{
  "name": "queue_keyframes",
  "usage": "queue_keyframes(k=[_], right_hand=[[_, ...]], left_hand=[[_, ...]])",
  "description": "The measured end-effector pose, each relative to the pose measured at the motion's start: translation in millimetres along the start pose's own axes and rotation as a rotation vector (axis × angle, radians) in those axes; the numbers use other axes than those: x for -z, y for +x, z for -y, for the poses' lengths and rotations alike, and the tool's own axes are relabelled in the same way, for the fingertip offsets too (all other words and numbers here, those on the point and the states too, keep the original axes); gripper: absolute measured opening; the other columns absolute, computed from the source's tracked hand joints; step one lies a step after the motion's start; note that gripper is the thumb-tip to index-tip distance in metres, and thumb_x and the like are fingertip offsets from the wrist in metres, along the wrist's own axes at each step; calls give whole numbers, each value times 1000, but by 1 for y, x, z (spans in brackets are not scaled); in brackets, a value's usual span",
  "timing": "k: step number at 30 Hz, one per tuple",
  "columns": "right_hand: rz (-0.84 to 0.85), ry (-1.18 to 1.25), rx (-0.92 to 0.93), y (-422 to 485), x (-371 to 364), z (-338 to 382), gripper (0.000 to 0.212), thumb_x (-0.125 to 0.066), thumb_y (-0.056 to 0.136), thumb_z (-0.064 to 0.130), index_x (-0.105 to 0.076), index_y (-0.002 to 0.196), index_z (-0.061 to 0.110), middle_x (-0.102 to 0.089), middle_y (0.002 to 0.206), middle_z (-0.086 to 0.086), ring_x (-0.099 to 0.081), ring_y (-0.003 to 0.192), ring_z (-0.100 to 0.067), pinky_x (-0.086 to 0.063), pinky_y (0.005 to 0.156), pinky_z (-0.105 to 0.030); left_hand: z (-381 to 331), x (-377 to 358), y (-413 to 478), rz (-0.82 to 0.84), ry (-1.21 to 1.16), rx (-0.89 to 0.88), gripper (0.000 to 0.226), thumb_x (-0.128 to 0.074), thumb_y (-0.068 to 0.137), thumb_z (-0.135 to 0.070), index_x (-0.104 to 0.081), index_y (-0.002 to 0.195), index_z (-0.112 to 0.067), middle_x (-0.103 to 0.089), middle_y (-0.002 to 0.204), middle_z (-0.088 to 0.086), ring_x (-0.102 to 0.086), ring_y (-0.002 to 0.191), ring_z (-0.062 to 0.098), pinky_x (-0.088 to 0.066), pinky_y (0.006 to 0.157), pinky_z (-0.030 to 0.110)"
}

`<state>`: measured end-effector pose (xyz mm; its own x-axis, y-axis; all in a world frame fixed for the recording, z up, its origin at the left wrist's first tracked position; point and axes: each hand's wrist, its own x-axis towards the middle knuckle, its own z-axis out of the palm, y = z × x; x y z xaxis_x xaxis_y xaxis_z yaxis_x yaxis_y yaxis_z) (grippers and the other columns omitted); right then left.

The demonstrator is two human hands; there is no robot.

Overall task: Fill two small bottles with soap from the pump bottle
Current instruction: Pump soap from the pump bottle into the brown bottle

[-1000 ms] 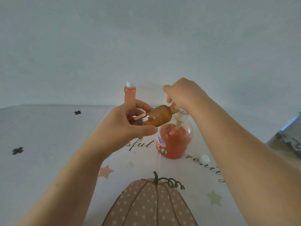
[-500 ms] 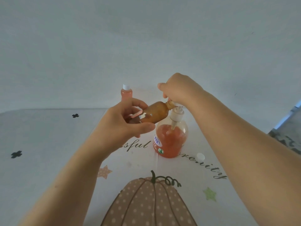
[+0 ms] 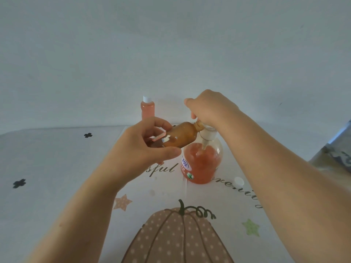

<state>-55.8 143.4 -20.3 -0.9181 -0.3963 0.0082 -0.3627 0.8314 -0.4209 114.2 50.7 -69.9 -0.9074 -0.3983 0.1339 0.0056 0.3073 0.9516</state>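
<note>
Amber small bottle tilted in L hand grip; R hand grips pump bottle top.

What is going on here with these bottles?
A person is filling a small bottle from the pump bottle. The left hand holds the small bottle tilted, its mouth at the pump's spout. The right hand is curled over the pump head. A second bottle, capped and pink inside, stands behind. A white cap lies on the table.

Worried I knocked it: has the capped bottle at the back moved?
No. The capped bottle still stands behind and left of the pump bottle; only the view shifted.
</note>
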Motion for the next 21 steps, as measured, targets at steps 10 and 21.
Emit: queue_keyframes(k=[10, 21], right_hand=[[-62, -62, 38, -9, 18, 7, 36, -42, 98, 38, -70, 94, 15, -71, 83, -1, -60, 66, -21, -38, 59, -27], [-42, -79, 3, -7, 10, 4, 37, -41, 98, 36, -72, 94, 16, -65, 75, 0, -56, 62, -19, -35, 56, -27]], left_hand=[[-5, -1, -4, -33, -58, -49, 35, -86, 69, -15, -67, 87, -38, -72, 86, -2, -66, 60, 17, -47, 56, 18], [-3, 0, -1, -19, -23, -28, 35, -85, 69, -15, -66, 94, -32, -73, 84, -3, -68, 61, 15, -49, 57, 16]])
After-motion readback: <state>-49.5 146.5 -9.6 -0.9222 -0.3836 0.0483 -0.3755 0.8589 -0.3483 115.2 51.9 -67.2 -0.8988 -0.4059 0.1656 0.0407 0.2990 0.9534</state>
